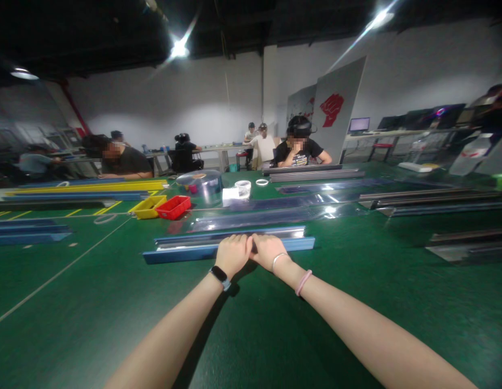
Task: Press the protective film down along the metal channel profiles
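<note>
A long blue channel-shaped profile (184, 255) lies crosswise on the green table in front of me, with a shiny strip along its inside. My left hand (233, 254) is closed over its near wall around the middle, fingers curled into the channel. Right beside it, my right hand (269, 250) grips the same wall, the two thumbs nearly touching. Most of the fingertips are hidden inside the profile. A dark patch shows between the hands; I cannot make out what it is.
Beyond the profile lie clear plastic strips (251, 217), a yellow bin (149, 207), a red bin (174, 207) and a roll of clear film (209, 186). More profiles lie left and right (437, 199). Across the table sits a person in a black shirt (302, 151).
</note>
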`<state>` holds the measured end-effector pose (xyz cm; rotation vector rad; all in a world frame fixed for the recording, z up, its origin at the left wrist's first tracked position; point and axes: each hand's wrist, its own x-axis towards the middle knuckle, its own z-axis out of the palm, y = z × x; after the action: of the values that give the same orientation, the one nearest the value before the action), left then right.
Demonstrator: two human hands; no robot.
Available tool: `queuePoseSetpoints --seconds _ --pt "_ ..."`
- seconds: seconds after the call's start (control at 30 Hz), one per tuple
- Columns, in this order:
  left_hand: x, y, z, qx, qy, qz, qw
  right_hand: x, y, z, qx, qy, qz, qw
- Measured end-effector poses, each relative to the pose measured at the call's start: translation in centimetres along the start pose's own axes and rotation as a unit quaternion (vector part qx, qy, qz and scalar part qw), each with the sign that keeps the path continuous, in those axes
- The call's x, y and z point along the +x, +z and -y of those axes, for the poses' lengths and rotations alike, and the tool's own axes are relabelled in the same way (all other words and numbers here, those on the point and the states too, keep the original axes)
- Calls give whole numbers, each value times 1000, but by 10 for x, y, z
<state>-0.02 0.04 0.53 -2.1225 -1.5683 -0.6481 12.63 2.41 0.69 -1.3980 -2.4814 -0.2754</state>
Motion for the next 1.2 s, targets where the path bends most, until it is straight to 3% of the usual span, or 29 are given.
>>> queuePoseSetpoints --seconds 0.37,0.8,1.2 --pt "-1 3 3 10 12 22 1000 -1 3 -2 4 -20 -26 999" --pt "0 -2 -1 0 -19 34 999 -1 5 -1 -2 -16 -32 999" --pt "1 -3 -1 11 -11 19 1000 -2 1 0 -5 -18 -22 1000"
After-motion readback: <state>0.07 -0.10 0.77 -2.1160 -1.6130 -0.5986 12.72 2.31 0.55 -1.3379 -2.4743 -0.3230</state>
